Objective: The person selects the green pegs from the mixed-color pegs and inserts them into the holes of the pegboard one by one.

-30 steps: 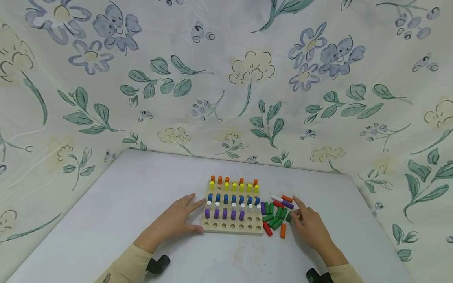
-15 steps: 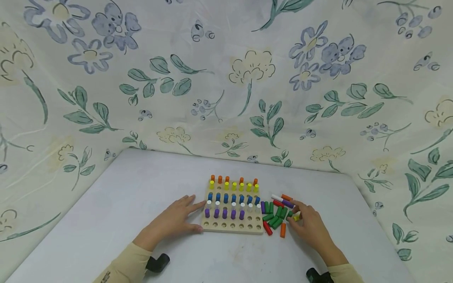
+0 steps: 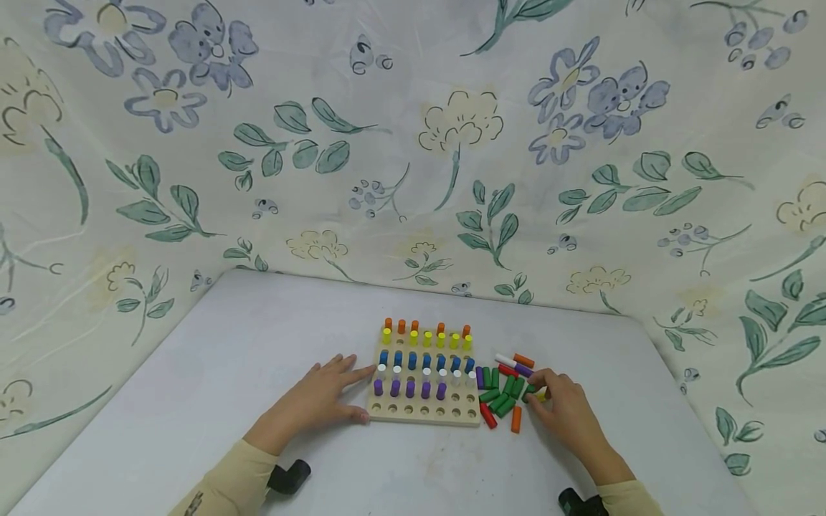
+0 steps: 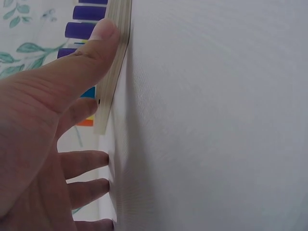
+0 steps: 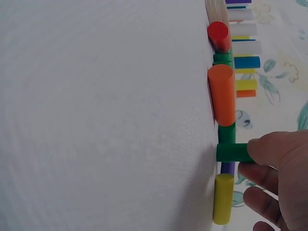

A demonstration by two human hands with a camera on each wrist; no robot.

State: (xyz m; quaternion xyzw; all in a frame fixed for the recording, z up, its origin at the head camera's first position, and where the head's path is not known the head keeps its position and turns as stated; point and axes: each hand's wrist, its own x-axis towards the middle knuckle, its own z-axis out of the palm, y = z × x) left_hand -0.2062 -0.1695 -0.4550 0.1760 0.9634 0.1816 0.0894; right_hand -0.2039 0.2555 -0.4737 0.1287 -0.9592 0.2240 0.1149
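Observation:
A wooden pegboard (image 3: 424,423) lies on the table, with rows of orange, yellow, blue, white and purple pegs upright in it. My left hand (image 3: 323,400) rests at its left side, fingers spread, thumb and index finger touching the edge. In the left wrist view the thumb of that left hand (image 4: 62,79) lies against the board's wooden side (image 4: 115,62). Right of the board, my right hand (image 3: 569,410) pinches a green peg (image 5: 232,152), which stands upright at the tabletop. A yellow peg (image 5: 223,199) lies beside it, partly under the hand in the head view.
Loose pegs lie between the board and my right hand: several green ones (image 3: 502,407), a red peg (image 3: 487,416), an orange peg (image 3: 516,420) and a white peg (image 3: 505,361). The front row of holes (image 3: 424,412) holds no pegs. A floral cloth (image 3: 387,179) hangs behind the table.
My right index finger has bent down and drawn in toward the thumb, closing on the green peg. More of the yellow peg shows now. My left hand stays at the board.

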